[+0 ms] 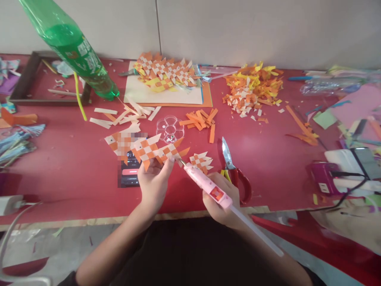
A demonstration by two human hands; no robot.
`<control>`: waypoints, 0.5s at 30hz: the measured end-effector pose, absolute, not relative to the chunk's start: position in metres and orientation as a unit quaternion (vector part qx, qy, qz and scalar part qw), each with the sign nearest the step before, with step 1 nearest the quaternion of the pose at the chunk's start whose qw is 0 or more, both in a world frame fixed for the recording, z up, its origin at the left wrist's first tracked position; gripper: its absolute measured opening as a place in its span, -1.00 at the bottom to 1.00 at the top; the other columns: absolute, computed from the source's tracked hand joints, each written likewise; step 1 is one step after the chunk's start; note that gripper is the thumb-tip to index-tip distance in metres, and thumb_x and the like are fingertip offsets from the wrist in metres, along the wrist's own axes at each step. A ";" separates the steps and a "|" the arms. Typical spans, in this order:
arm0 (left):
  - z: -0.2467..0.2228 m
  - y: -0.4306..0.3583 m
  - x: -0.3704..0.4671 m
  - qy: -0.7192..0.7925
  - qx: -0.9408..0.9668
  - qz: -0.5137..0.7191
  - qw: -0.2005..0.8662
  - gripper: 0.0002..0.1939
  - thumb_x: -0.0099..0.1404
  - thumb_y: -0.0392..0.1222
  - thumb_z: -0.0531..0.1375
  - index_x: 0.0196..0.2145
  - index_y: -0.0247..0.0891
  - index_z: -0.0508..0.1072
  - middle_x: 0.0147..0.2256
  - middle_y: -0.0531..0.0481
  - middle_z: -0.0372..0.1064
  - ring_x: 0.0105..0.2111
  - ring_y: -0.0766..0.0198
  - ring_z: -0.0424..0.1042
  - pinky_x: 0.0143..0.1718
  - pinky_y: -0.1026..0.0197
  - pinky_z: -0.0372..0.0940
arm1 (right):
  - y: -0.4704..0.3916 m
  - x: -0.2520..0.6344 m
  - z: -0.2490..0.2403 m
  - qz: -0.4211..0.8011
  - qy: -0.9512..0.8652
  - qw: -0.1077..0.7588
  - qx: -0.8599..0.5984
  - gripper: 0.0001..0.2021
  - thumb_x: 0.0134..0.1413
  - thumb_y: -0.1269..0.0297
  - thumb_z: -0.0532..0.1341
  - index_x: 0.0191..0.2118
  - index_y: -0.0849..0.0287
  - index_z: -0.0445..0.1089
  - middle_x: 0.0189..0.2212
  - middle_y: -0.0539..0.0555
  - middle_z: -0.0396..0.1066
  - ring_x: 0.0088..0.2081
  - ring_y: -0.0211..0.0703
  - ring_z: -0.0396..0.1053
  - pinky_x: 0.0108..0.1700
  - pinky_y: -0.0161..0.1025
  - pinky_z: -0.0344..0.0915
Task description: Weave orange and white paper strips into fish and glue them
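Fish of woven orange-and-cream paper sit in your left hand over the bench, its thumb and fingers pinching the rightmost one. Your right hand has its fingers wrapped round a pink hot-glue gun, with the metal nozzle at that fish's edge; I cannot tell whether the trigger is pressed or any glue is out.

Weaving looks finished on these pieces, and you seem to be at the gluing step; whether they are joined to one another is unclear. With the nozzle as clock centre, one loose woven fish lies at 3 o'clock, near red-handled snips, apparently waiting. At 12 o'clock, a heap of woven fish looks largely made. Orange strips at 1 o'clock and cream strips at 10 o'clock remain unwoven. The scrap heap, between 1 and 2 o'clock, suggests much trimming is done.
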State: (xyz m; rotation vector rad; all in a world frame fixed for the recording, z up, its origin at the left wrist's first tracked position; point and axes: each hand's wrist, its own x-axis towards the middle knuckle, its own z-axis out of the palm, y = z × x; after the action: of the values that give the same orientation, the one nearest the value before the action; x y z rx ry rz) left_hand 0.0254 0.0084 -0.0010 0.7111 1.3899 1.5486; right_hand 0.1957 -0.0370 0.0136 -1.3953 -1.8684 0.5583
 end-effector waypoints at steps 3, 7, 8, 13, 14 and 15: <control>0.001 0.007 0.025 0.565 0.288 0.628 0.451 -0.81 0.10 -0.24 0.39 -0.29 -0.25 0.53 -0.34 0.00 0.55 -0.31 0.22 0.56 -0.21 0.19 0.46 | -0.037 0.195 0.013 0.227 -0.717 0.364 -0.549 -0.81 -0.09 0.58 0.08 -0.42 0.10 0.17 -0.53 -0.04 0.20 -0.50 -0.23 0.19 -0.47 -0.27 0.21; 0.002 0.007 0.025 0.569 0.286 0.626 0.451 -0.81 0.10 -0.24 0.39 -0.30 -0.26 0.53 -0.37 0.01 0.54 -0.32 0.23 0.55 -0.22 0.20 0.46 | -0.037 0.197 0.012 0.234 -0.712 0.364 -0.553 -0.82 -0.09 0.56 0.08 -0.45 0.10 0.13 -0.54 -0.05 0.17 -0.49 -0.24 0.16 -0.46 -0.26 0.18; 0.002 0.007 0.025 0.569 0.285 0.626 0.451 -0.81 0.10 -0.24 0.39 -0.30 -0.26 0.53 -0.37 0.01 0.53 -0.32 0.23 0.55 -0.22 0.20 0.46 | -0.037 0.197 0.012 0.235 -0.712 0.364 -0.554 -0.82 -0.09 0.55 0.08 -0.45 0.10 0.13 -0.54 -0.05 0.16 -0.49 -0.24 0.16 -0.47 -0.26 0.17; 0.003 0.006 0.026 0.570 0.281 0.624 0.454 -0.81 0.09 -0.24 0.39 -0.31 -0.26 0.53 -0.35 0.00 0.55 -0.31 0.22 0.56 -0.21 0.19 0.46 | -0.036 0.197 0.014 0.232 -0.712 0.357 -0.558 -0.81 -0.09 0.54 0.08 -0.48 0.09 0.09 -0.56 -0.06 0.13 -0.52 -0.25 0.12 -0.49 -0.25 0.12; 0.004 0.006 0.026 0.571 0.280 0.624 0.453 -0.81 0.09 -0.23 0.40 -0.31 -0.26 0.53 -0.35 0.00 0.55 -0.31 0.21 0.56 -0.21 0.19 0.46 | -0.036 0.197 0.015 0.231 -0.713 0.356 -0.558 -0.81 -0.09 0.54 0.08 -0.48 0.09 0.08 -0.57 -0.06 0.12 -0.52 -0.25 0.12 -0.49 -0.25 0.12; 0.004 0.006 0.027 0.572 0.278 0.625 0.452 -0.80 0.08 -0.23 0.40 -0.30 -0.26 0.52 -0.35 0.00 0.55 -0.30 0.20 0.57 -0.21 0.18 0.46 | -0.036 0.196 0.016 0.229 -0.714 0.356 -0.558 -0.80 -0.08 0.54 0.08 -0.49 0.09 0.07 -0.57 -0.06 0.11 -0.53 -0.25 0.11 -0.50 -0.25 0.11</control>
State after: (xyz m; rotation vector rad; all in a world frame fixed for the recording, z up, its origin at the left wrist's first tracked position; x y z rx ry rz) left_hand 0.0266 0.0061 0.0039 0.6880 1.4139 1.5438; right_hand 0.1962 -0.0358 0.0163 -1.4403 -1.8439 0.5913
